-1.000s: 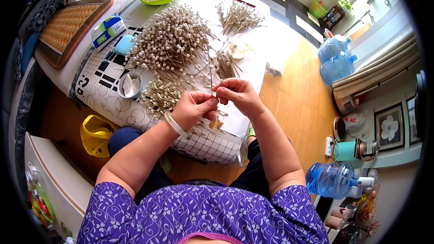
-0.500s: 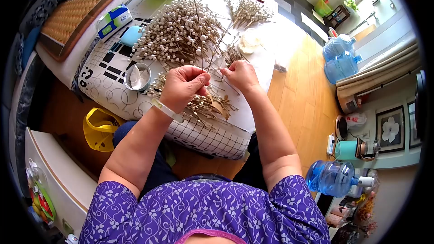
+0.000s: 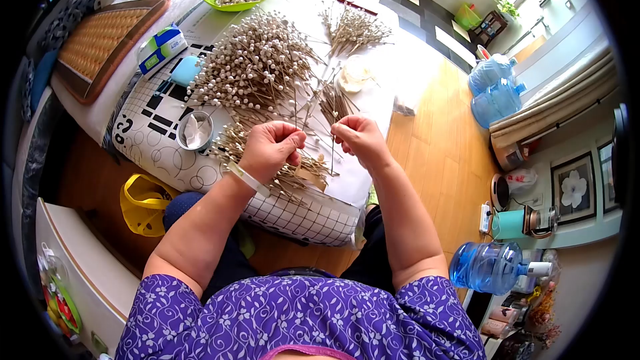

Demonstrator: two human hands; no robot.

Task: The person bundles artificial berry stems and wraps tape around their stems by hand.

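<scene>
My left hand (image 3: pixel 270 150) is closed in a pinch, with a thin dried stem rising from its fingertips. Beside it, my right hand (image 3: pixel 362 140) pinches another thin stem (image 3: pixel 333 161) that hangs nearly upright below the fingers. Beyond both hands spreads a large heap of dried stems with round white heads (image 3: pixel 257 60). Under and beside my left hand lies a second bundle of budded stems (image 3: pixel 283 177), partly hidden by the hand. A smaller bunch of bare-looking stems (image 3: pixel 335 101) lies just past my right hand, next to a cream-coloured roll (image 3: pixel 354 74).
A tin with white pieces (image 3: pixel 195 131), a light-blue case (image 3: pixel 186 71) and a tissue pack (image 3: pixel 162 50) stand left on the patterned cloth. At the back are a green bowl of white heads (image 3: pixel 239 4) and another dried bunch (image 3: pixel 357 29). A yellow bag (image 3: pixel 143 208) sits below the table.
My hands have moved apart and a little lower in view. The tall stem that stood up from my left hand is no longer plainly seen, and a stem now hangs at my right fingers.
</scene>
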